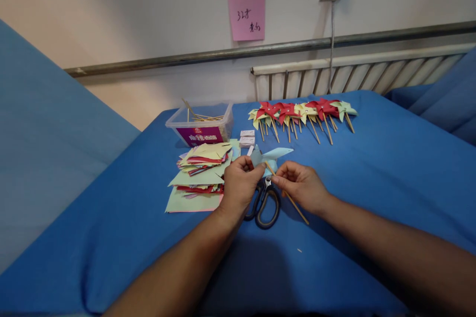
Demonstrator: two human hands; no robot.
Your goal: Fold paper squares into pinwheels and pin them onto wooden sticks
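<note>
Holding: L hand [240, 183] fingers pinch light-blue paper pinwheel [270, 157]; R hand [301, 184] fingers grip wooden stick [293, 204], above scissors [265, 204].

a pink sticky note [246, 15] stuck on the wall bore handwriting in dark ink: the digits "32" followed by a mark that could not be made out, and below it two handwritten characters too loose to read. a clear plastic box [201, 124] on the blue cloth carried a purple label [201, 134] with pale characters across it and a small red logo above them, both too blurred to read. no other writing could be read.
</note>
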